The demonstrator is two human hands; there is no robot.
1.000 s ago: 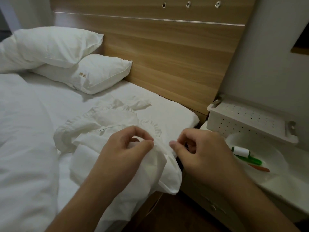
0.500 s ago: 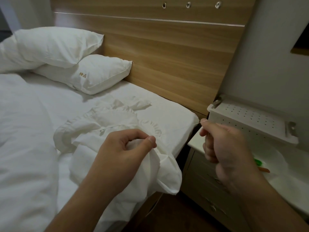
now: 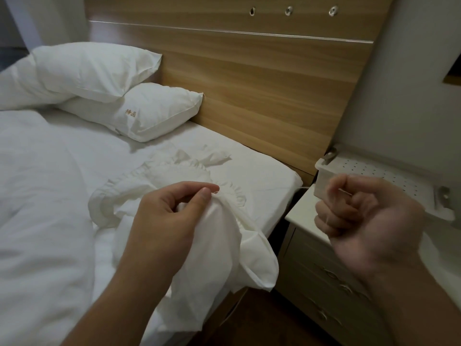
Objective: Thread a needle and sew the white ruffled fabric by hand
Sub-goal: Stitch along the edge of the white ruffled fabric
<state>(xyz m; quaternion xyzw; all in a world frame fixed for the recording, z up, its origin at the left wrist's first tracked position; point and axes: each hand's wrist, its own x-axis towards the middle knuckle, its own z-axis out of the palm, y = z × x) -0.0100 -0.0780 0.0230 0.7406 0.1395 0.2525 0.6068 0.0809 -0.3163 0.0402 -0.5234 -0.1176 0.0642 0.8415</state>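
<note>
White fabric point(image 3: 219, 248): it drapes over the near bed edge, bunched under your left hand, with its ruffled rim spreading away onto the bed point(image 3: 254, 171).
Left hand point(image 3: 172, 216): your thumb and forefinger pinch a fold of the fabric at its top, the other fingers curled beneath.
Right hand point(image 3: 369, 221): it is raised well to the right of the fabric, apart from it, fingers curled in a fist over the nightstand point(image 3: 306, 211); it looks to pinch something thin, likely the needle, but that is too small to be sure of.
Thread: you cannot make it out between the two hands; judging by the pose, a stitch is being drawn tight.
Risk, pull: if you draw too hard the fabric may pucker at the pinch, or the thread may slip out of the needle's eye.
Risk, grip: if your left pinch loosens, the hanging fabric could slide off the bed edge and drag the seam askew.
Risk, tangle: slack thread may knot or catch on the ruffles.
Farther off: two pillows point(image 3: 149, 111) lie against the wooden headboard point(image 3: 262, 78).
</note>
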